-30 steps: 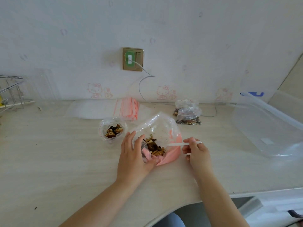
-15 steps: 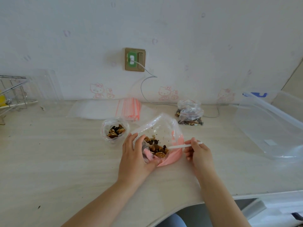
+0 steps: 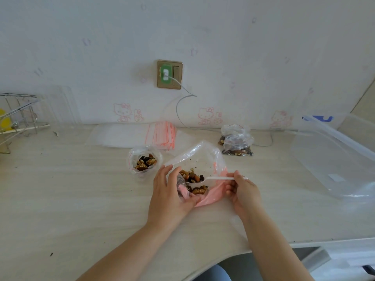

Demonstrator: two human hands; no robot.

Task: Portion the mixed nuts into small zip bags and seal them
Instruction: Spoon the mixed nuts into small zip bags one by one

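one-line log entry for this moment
step: scooping nuts | left hand: holds big bag open | right hand: holds loaded spoon | small bag: open, part filled

A pale wood-grain worktop (image 3: pixel 60 199) runs in front of me to a white wall (image 3: pixel 243 47) printed with faint pink cartoon cats. A brass-coloured wall socket (image 3: pixel 170 74) holds a green-and-white plug, its thin white cable (image 3: pixel 179 107) drooping to the worktop's back edge. At the far left edge stands a wire rack (image 3: pixel 19 116). A large clear plastic container (image 3: pixel 332 157) sits at the right edge.
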